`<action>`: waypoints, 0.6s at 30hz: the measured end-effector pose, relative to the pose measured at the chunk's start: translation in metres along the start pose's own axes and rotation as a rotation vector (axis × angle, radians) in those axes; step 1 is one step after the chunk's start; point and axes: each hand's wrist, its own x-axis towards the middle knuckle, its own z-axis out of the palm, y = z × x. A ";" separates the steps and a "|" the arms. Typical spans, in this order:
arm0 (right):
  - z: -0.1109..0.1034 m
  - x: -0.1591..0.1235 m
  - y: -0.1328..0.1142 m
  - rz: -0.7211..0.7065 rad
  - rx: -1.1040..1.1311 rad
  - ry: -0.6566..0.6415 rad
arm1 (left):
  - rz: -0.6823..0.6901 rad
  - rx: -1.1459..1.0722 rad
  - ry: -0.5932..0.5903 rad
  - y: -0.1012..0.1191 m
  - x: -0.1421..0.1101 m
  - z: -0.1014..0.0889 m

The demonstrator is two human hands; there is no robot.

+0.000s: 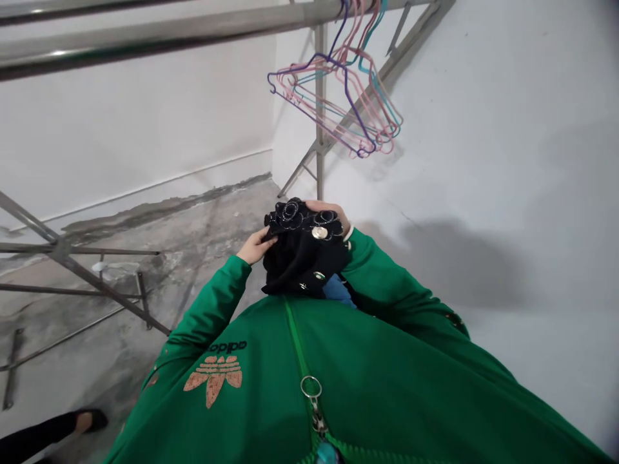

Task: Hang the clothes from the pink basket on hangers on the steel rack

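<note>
A black garment (294, 254) with ruffled, silver-edged trim and round gold buttons is bunched up in front of my green jacket. My left hand (256, 245) grips its left edge, thumb and fingers closed on the cloth. On the far right side, my right hand (331, 209) is wrapped round the ruffled part, with most of its fingers behind the fabric. A small piece of blue cloth (338, 290) shows under the garment's lower right corner. Whether it belongs to the garment I cannot tell.
Several pink, blue and purple hangers (338, 96) hang from a metal rail (184, 29) above. A metal rack frame (62, 251) stands at the left on the concrete floor (193, 212). White walls close in behind and right. Another person's foot (89, 422) shows at lower left.
</note>
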 end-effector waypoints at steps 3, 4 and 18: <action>-0.015 -0.003 -0.013 -0.009 0.117 -0.063 | -0.099 0.043 0.153 -0.001 -0.004 -0.020; -0.022 -0.003 -0.014 -0.007 0.107 -0.069 | -0.105 0.058 0.199 0.000 -0.007 -0.029; -0.081 0.024 -0.056 -0.542 -1.191 0.317 | -0.136 0.351 0.269 0.064 -0.048 -0.022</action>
